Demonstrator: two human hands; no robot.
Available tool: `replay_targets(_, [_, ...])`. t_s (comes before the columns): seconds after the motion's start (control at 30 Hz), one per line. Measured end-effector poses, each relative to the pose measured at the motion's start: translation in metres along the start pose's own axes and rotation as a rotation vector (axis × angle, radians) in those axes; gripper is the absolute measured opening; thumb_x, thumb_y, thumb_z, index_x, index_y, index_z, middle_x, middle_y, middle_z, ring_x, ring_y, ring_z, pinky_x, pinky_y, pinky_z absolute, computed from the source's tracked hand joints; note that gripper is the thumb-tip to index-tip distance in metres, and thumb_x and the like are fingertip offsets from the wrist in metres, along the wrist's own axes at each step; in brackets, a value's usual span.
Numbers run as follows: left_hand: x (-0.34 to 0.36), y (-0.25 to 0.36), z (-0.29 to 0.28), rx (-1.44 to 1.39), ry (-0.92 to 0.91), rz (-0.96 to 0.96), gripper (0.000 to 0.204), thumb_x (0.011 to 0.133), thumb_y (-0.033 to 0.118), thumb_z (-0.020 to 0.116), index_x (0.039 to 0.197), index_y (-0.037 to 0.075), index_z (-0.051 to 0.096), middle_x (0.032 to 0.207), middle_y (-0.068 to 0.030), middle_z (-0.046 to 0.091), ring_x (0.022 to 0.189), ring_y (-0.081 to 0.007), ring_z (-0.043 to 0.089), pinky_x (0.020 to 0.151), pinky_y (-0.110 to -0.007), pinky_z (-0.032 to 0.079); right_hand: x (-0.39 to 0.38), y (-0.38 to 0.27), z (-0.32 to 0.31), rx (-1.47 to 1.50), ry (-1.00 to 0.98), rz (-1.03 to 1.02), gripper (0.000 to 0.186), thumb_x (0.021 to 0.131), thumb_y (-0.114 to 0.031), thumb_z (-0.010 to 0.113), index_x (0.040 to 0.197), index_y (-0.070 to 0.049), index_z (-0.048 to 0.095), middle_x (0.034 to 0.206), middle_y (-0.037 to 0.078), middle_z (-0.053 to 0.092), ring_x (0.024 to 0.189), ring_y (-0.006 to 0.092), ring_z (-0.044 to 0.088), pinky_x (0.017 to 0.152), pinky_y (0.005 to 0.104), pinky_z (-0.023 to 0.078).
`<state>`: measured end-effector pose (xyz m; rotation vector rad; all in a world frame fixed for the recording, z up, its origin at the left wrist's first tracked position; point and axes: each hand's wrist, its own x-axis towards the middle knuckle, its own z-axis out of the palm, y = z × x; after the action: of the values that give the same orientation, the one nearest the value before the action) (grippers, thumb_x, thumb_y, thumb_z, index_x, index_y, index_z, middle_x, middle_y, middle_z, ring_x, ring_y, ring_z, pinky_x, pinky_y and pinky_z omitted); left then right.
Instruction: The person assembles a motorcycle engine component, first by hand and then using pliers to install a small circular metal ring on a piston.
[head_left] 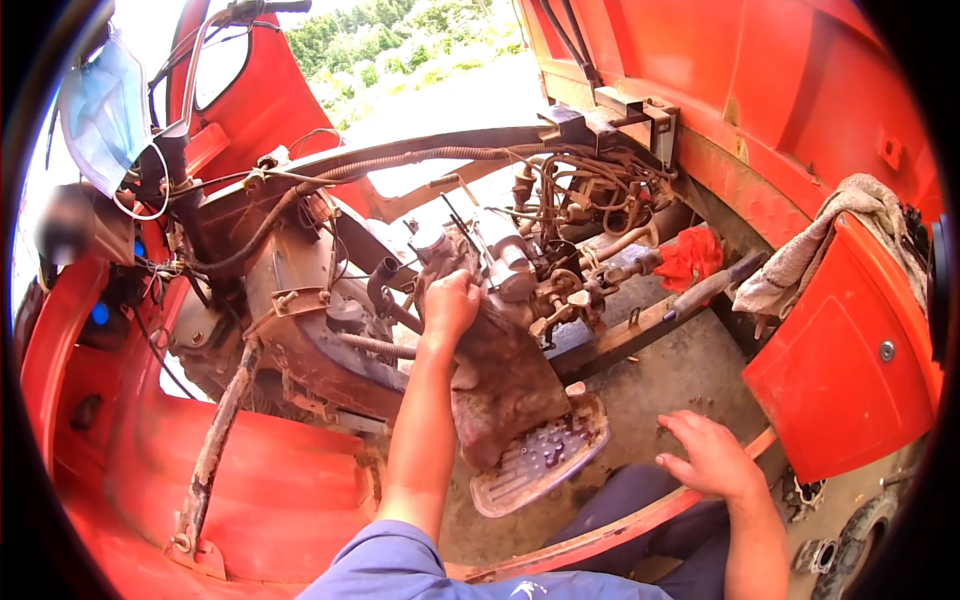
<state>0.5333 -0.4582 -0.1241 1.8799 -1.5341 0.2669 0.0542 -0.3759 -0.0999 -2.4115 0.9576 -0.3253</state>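
Note:
My left hand [452, 303] is closed on the upper part of a dirty brown rag [505, 395], up against the engine [512, 268]. The rag hangs down from the engine, and its lower end rests over a shallow ribbed tray [487, 497]. Several small parts and dark wet spots lie in that tray. My right hand [708, 455] hovers above the red frame rail [640, 520] near my knees. Its fingers are apart and slightly bent, with nothing in them. What lies under the rag at my left fingers is hidden.
Around me stands a stripped red vehicle with a bare frame beam [400, 150] and loose wiring [610, 190]. A grey towel [830, 225] drapes over a red panel [850, 360]. A red plastic bag [690, 258] sits by the rear frame. A blue face mask [103, 115] hangs at left.

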Motion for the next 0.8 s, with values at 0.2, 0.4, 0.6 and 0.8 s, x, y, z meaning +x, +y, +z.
replay_targets(0.2, [-0.031,0.044,-0.063,-0.35,-0.214,-0.043,0.028,0.089,0.014,0.066,0.113,0.0,0.073,0.079,-0.0136,0.07,0.069,-0.0127,0.063,0.067,-0.033,0.053,0.008,-0.006,-0.001,0.003,-0.01,-0.017,0.055,0.089,-0.026,0.075,0.135,0.001,0.058,0.133,0.021,0.062,0.122,0.0397,0.061,0.103,0.046,0.051])
replay_targets(0.4, [-0.07,0.109,-0.141,-0.423,-0.143,0.225,0.022,0.08,0.0,0.068,0.103,-0.001,0.071,0.077,-0.0116,0.063,0.064,-0.0196,0.061,0.06,-0.032,0.05,0.013,-0.018,-0.003,0.199,-0.026,0.008,0.064,0.09,-0.028,0.076,0.142,0.0,0.053,0.135,0.021,0.062,0.119,0.0374,0.064,0.099,0.0434,0.053])
replay_targets(0.6, [-0.099,0.201,-0.126,-0.94,-0.298,0.749,0.021,0.079,-0.002,0.068,0.099,-0.001,0.065,0.075,-0.0125,0.055,0.079,-0.0314,0.058,0.079,-0.042,0.046,0.037,-0.029,0.024,0.753,-0.077,-0.024,0.072,0.092,-0.012,0.074,0.155,-0.002,0.041,0.151,0.012,0.054,0.132,0.0277,0.059,0.108,0.0395,0.049])
replay_targets(0.8, [-0.119,0.272,-0.058,-0.903,-0.452,0.847,0.032,0.088,0.011,0.065,0.117,-0.001,0.061,0.09,-0.0116,0.055,0.095,-0.0309,0.056,0.087,-0.048,0.043,0.015,0.013,0.046,1.112,0.207,-0.099,0.062,0.103,-0.042,0.052,0.157,-0.014,0.039,0.158,0.008,0.043,0.147,0.0245,0.04,0.122,0.0414,0.033])
